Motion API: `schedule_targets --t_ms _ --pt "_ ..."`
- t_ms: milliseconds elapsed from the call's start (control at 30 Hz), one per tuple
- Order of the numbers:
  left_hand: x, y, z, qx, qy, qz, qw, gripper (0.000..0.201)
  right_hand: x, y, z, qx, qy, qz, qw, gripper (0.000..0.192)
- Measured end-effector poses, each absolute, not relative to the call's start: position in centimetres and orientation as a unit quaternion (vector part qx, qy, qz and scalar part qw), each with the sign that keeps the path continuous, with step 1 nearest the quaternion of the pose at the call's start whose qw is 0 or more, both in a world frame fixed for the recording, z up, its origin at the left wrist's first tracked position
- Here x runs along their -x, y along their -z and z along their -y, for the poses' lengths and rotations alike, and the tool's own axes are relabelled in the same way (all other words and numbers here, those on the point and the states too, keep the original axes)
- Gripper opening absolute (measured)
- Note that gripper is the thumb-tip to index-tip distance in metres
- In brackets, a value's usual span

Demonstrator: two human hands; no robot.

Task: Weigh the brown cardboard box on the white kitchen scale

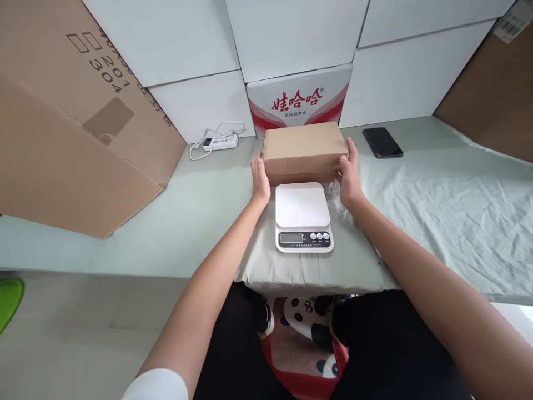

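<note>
Head cam: left hand and right hand press flat on the two ends of one cardboard box, clamping it between the palms, fingers not curled under. Box sits just behind the one kitchen scale, on the green cloth. Risk: palm-only squeeze could slip and drop the box onto the scale platform, or an off-centre box could tip. Also one phone, one power strip.
</note>
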State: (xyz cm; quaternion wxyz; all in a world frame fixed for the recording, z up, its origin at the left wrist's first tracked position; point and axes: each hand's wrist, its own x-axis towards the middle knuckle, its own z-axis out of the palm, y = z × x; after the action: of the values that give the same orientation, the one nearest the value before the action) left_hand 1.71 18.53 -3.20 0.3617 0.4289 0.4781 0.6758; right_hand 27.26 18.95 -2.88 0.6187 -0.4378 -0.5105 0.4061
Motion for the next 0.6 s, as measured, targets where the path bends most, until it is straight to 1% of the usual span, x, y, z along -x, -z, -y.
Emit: schedule_targets --t_ms 100,267,433,600 --pt "-0.4 2.7 -17.7 -0.427 -0.674 -0.499 0.338 0.062 -28.6 2.6 -19.7 0.458 -0.414 0.476 0.627 0.08" --pt "1.3 2.0 -16.0 -0.391 -0.665 -0.526 0.359 0.063 -30.1 2.7 -20.5 0.484 -0.409 0.433 0.641 0.072" --pt "1.4 1.4 -15.9 -0.39 -0.664 -0.514 0.378 0.065 -29.7 3.4 -20.1 0.475 -0.418 0.442 0.636 0.072" --pt "1.2 1.7 -16.4 -0.399 -0.657 -0.506 0.393 0.07 -29.5 3.9 -20.1 0.475 -0.413 0.453 0.631 0.065"
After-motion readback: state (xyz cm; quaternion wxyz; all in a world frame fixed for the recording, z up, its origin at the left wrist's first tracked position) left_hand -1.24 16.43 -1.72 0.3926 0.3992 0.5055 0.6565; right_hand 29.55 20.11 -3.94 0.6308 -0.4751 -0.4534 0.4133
